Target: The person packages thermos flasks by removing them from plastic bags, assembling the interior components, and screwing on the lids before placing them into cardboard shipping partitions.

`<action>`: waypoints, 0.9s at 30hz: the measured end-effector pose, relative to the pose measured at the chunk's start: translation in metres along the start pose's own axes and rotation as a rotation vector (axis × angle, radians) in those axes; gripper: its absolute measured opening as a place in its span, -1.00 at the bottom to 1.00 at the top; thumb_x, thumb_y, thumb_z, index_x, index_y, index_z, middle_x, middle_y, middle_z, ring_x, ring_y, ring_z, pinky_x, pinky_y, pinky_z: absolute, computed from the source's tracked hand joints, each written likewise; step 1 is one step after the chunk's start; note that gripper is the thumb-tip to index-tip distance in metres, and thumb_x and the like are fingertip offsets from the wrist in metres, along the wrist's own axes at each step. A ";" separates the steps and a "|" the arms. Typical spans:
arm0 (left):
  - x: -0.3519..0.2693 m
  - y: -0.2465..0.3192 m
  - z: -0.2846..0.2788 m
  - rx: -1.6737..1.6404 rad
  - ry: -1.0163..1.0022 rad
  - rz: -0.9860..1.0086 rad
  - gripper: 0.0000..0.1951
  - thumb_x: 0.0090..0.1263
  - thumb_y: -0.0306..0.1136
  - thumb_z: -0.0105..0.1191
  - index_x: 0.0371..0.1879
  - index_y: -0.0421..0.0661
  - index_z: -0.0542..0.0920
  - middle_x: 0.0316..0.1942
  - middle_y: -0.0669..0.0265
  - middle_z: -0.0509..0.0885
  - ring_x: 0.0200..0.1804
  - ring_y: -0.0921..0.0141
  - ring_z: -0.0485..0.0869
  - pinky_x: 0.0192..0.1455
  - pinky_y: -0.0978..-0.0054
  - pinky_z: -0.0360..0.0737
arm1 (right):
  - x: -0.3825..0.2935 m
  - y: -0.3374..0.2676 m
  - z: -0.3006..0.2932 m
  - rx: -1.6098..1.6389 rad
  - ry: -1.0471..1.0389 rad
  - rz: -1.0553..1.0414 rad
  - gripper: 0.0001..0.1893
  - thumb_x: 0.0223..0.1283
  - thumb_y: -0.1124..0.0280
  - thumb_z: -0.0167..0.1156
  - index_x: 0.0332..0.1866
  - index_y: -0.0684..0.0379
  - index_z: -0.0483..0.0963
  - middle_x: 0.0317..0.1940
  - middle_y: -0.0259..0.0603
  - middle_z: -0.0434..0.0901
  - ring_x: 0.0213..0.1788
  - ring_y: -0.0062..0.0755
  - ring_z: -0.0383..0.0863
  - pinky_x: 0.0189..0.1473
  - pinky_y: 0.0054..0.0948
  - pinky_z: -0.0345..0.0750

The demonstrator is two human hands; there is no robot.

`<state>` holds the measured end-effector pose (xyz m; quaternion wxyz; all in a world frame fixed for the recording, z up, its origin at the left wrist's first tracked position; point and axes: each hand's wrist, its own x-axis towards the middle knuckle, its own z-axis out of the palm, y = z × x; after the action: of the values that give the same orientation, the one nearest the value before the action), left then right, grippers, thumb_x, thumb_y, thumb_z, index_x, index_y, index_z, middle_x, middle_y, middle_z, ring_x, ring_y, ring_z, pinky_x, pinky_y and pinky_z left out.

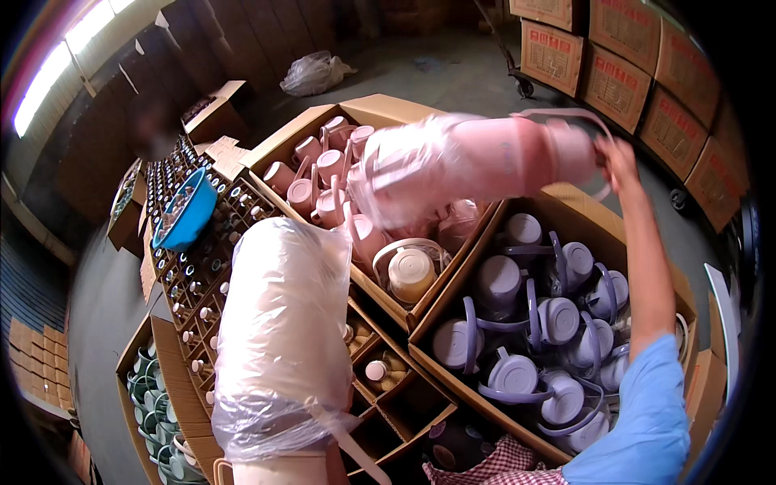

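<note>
My right hand grips the lid end of a pink vacuum jug, lifted sideways above a carton of pink jugs. Clear plastic wraps its left end, which motion blurs. Close before me, a cream jug appears upside down, its raised end under a clear plastic bag. A strip of my left hand or wrist shows behind this jug; its fingers are hidden. One cream-lidded jug stands at the near corner of the pink carton. To the right is a carton of lilac jugs.
Divided cartons of capped bottles run along the left, with a blue basin on them. Green jugs fill a carton at lower left. Stacked printed cartons stand on a wheeled trolley. A plastic bag lies on the floor.
</note>
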<state>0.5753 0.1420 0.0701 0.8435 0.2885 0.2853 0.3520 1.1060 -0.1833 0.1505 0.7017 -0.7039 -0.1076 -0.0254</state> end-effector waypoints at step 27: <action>0.255 -0.043 0.118 0.606 0.044 0.147 -0.72 0.41 -0.33 -0.16 -0.05 -0.21 0.53 -0.19 0.21 0.62 -0.26 0.34 0.62 -0.32 0.40 0.60 | -0.200 0.147 -0.174 0.547 0.485 0.342 -0.76 0.38 0.21 -0.03 -0.05 0.10 0.47 -0.38 -0.43 0.49 -0.56 -0.73 0.27 -0.74 -0.72 0.04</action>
<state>0.8251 0.2767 0.0490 0.6849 0.5390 0.3739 0.3173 0.9584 -0.3777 -0.0285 0.8623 -0.4724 0.1771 -0.0441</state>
